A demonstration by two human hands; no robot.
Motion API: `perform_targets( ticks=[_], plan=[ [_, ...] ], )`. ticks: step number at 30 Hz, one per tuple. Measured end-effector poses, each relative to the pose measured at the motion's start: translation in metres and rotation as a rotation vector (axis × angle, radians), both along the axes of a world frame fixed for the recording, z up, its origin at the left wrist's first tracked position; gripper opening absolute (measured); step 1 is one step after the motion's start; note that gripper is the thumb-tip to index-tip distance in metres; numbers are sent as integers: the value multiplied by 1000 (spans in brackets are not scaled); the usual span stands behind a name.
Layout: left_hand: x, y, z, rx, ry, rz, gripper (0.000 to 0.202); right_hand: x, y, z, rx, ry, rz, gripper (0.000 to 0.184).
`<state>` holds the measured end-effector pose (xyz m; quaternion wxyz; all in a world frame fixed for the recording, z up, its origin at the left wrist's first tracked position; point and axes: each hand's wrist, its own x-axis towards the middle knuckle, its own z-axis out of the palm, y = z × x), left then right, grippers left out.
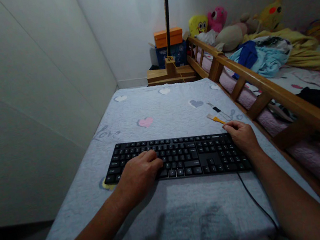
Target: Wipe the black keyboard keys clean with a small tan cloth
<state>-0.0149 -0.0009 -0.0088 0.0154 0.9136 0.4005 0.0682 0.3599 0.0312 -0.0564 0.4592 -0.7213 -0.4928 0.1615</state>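
Black and flat, the keyboard (pixel 175 157) lay on the table (pixel 151 104) under my left hand (pixel 139 170), fingers bent; I couldn't tell whether they gripped. My right hand (pixel 242 135) pinched the brush (pixel 217 119) by its handle's end, so a lax hold could have dropped it. Snagging the cable (pixel 253 198) might have dragged the keyboard askew. Beyond, an orange box (pixel 169 37) topped a blue box (pixel 180 53), contents hidden.

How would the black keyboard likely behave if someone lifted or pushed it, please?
The keyboard looks broad, flat and slab-like, so it should stay fairly stiff and is unlikely to roll or tip. Its thin, curving cable would probably trail floppily behind.
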Motion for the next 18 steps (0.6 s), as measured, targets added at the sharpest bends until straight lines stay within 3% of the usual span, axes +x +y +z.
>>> perform_targets(
  ticks=[18],
  plan=[
    [-49, -5, -5, 0, -3, 151, 21, -1, -1, 4, -28, -39, -9, 30]
  ],
)
